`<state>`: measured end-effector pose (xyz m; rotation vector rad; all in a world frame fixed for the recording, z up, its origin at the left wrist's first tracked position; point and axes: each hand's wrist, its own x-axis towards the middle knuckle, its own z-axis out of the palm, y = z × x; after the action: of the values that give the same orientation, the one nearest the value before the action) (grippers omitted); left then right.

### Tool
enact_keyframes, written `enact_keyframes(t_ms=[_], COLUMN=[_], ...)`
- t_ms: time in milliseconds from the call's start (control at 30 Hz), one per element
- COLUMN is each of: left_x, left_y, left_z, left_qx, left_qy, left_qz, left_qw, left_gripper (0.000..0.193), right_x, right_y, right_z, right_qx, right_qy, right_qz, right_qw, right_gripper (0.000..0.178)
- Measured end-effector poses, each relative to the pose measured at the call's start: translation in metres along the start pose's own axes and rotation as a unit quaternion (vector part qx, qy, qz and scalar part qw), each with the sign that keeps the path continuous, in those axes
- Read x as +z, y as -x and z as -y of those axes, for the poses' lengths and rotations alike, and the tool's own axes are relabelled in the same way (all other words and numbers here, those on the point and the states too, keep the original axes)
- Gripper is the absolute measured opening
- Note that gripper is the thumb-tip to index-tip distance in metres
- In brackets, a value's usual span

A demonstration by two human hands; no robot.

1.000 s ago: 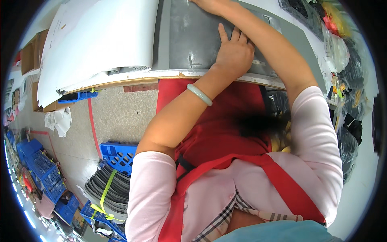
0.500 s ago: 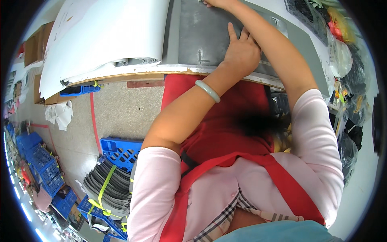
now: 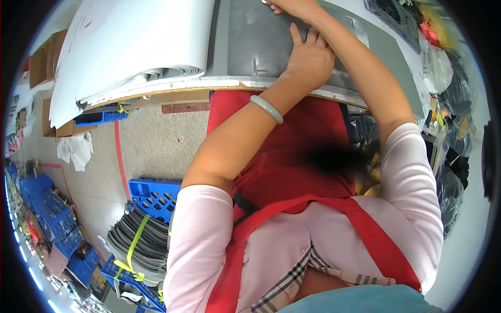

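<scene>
My left hand lies on a dark grey sheet, its fingers spread and pointing away from me. A pale bangle circles that wrist. Beyond it, my right hand reaches across from the right at the top edge of the picture, its forearm passing beside the left fingers. The right fingers curl together over the sheet; whatever they hold is cut off by the picture's edge. A small L-shaped mark shows on the sheet's near left part. The dark sheet rests on a larger grey sheet on the worktable.
Large white sheets, curled at the near edge, cover the table's left side. A blue crate and a strapped stack of grey sheets stand at my left on the floor. Plastic bags lie along the right.
The right hand has come slightly nearer, showing more of its fingers. The left hand stays flat on the sheet. The whole view has shifted a little.
</scene>
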<state>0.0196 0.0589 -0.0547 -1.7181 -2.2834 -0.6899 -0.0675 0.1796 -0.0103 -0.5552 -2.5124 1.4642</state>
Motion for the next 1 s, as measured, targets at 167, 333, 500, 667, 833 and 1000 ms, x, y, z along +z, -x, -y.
enact_keyframes(t_ms=[167, 333, 500, 667, 833, 1000], left_x=[-0.002, -0.001, -0.004, 0.002, 0.009, 0.012], left_y=[0.001, 0.001, 0.001, 0.002, -0.003, 0.01], left_z=[0.0, -0.003, 0.0, 0.002, 0.002, 0.009], left_qx=[-0.006, -0.008, -0.006, -0.011, 0.017, 0.017], left_qy=[-0.001, 0.025, 0.018, 0.012, 0.05, 0.039], left_qz=[0.021, 0.006, 0.012, -0.021, 0.11, -0.074], left_qw=[1.0, 1.0, 1.0, 1.0, 0.993, 0.996], left_gripper=[0.051, 0.054, 0.054, 0.052, 0.052, 0.04], right_x=[0.015, 0.018, 0.014, 0.011, 0.014, 0.029], right_y=[-0.039, -0.045, -0.049, -0.011, 0.082, 0.12], right_z=[-0.011, -0.005, -0.005, 0.004, 0.038, 0.063], right_qx=[-0.001, -0.027, -0.013, 0.023, 0.056, 0.101], right_qy=[0.033, 0.137, 0.101, 0.021, 0.066, 0.176], right_qz=[-0.038, -0.059, 0.014, 0.028, 0.154, 0.269], right_qw=[0.999, 0.988, 0.995, 0.999, 0.984, 0.942], right_gripper=[0.013, 0.012, 0.012, 0.012, 0.014, 0.023])
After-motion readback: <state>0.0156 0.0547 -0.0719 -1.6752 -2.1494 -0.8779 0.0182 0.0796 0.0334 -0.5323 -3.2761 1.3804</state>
